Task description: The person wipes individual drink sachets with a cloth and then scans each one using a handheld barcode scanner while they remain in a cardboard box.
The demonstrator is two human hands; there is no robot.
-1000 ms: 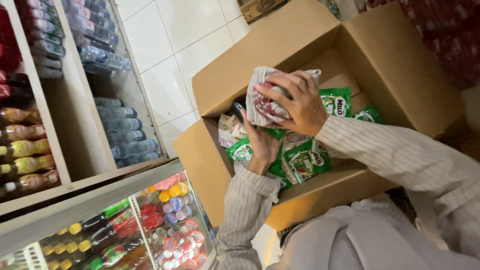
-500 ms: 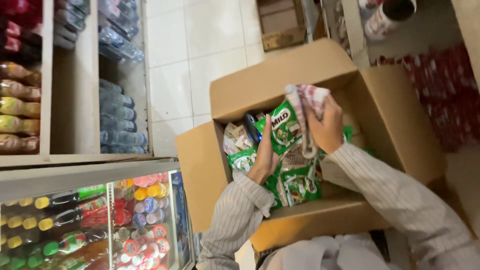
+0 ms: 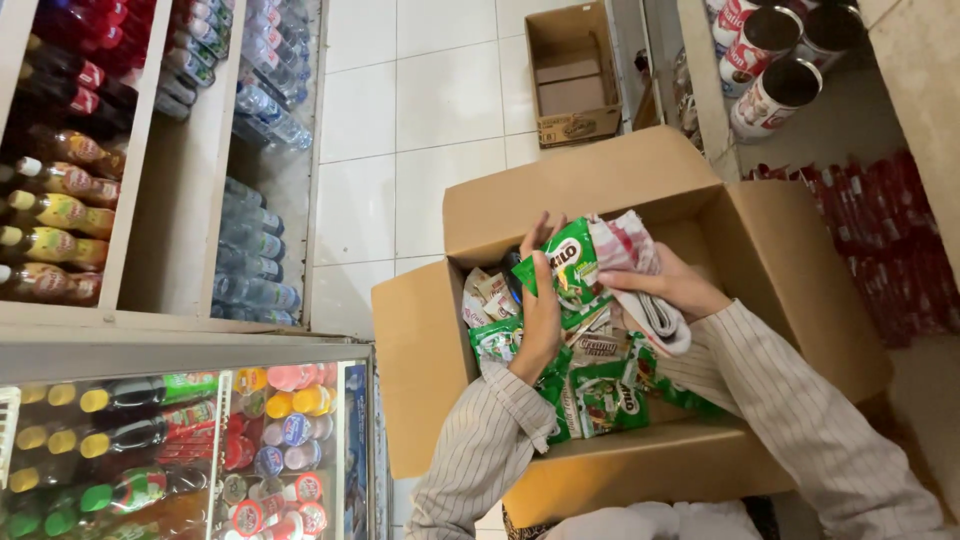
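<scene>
White tiled floor [image 3: 430,100], bottle-stocked shelves [image 3: 130,200]

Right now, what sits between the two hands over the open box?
In the head view, a green sachet strip stands between the left hand and the right hand, with red-and-white sachets beside it, above the cardboard box.

Box [image 3: 760,270]: plain brown cardboard, tan inside.
Sachet strips [image 3: 572,265]: bright green with red and white print, held up near box centre.
Folded pack [image 3: 640,275]: white with red pattern, at 3 o'clock of the green strip.
Sleeves [image 3: 800,400]: pale beige with fine dark pinstripes.
Floor [image 3: 430,110]: white tiles, grey grout.
Bottles [image 3: 55,215]: amber and yellow with red labels, at 9 o'clock.
Cans [image 3: 770,95]: red and white, at 1 o'clock.
</scene>
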